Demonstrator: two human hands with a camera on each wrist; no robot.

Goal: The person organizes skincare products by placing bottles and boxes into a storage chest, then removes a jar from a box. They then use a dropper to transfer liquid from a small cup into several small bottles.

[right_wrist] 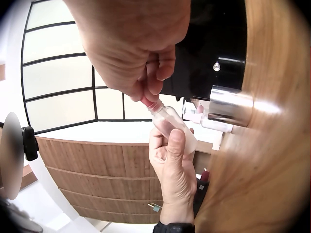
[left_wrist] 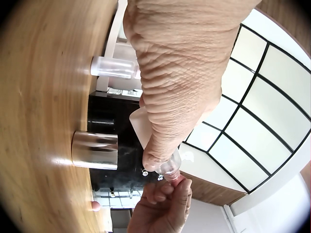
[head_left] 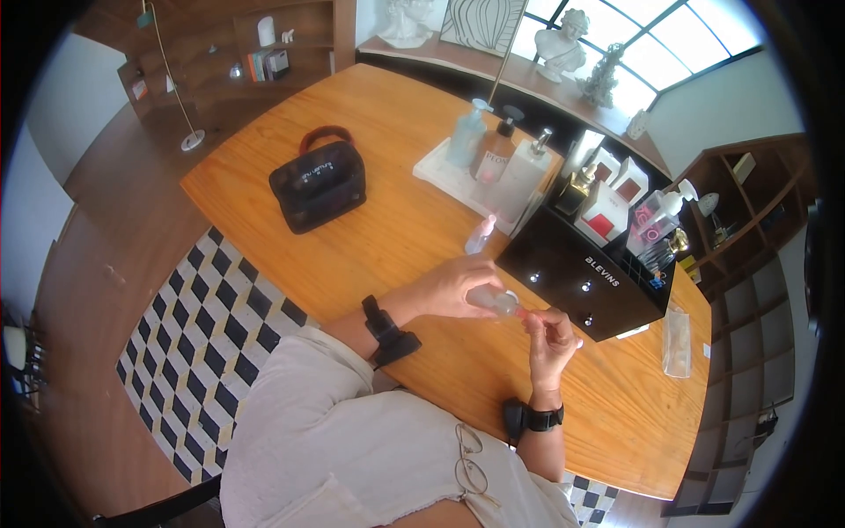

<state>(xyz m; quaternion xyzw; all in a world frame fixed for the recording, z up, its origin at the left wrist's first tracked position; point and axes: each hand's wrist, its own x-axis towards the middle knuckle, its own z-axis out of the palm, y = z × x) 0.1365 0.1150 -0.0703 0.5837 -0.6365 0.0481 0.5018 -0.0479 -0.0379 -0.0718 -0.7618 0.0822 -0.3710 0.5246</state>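
Observation:
My left hand (head_left: 458, 286) (right_wrist: 176, 177) grips a small frosted clear bottle (head_left: 482, 297) (right_wrist: 170, 124), tilted above the table. At its neck, my right hand (head_left: 553, 348) (left_wrist: 163, 206) pinches a pink piece (head_left: 521, 312) (left_wrist: 176, 179) (right_wrist: 148, 102) between thumb and fingertips. Whether that piece is seated on the neck I cannot tell. A shiny metallic cylinder (left_wrist: 95, 150) (right_wrist: 231, 106) stands on the table near both hands. Just beyond my left hand, another small bottle with a pink top (head_left: 480, 236) stands upright.
Behind the hands is a black drawer box (head_left: 572, 277) topped with boxes and bottles. A white tray (head_left: 431, 167) holds pump bottles. A black bag (head_left: 319, 187) lies left; a clear packet (head_left: 677, 343) lies right.

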